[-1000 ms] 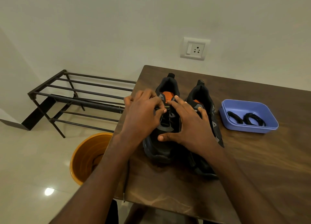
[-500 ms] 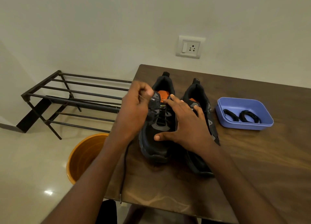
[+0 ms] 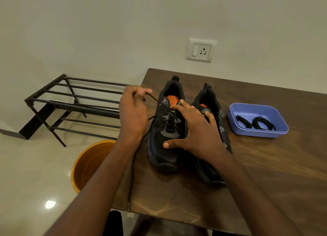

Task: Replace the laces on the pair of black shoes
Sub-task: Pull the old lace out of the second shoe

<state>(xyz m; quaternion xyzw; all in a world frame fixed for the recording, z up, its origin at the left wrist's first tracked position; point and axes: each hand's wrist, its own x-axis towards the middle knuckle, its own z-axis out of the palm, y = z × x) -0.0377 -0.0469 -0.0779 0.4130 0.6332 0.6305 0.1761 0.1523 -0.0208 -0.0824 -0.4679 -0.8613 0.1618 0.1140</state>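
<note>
- One view only, from the person's head, tipped forward and down over the near edge of the table (image 3: pixel 265 182).
- It sits close: both forearms reach in from the bottom of the frame.
- It faces the wall (image 3: pixel 123 32) behind the table, taking in the floor (image 3: pixel 26 173) on the left.
- Wide lens: the straight lines bow toward the frame edges.

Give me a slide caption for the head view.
Left hand pulls thin black lace from left black shoe; right hand steadies it.
</note>
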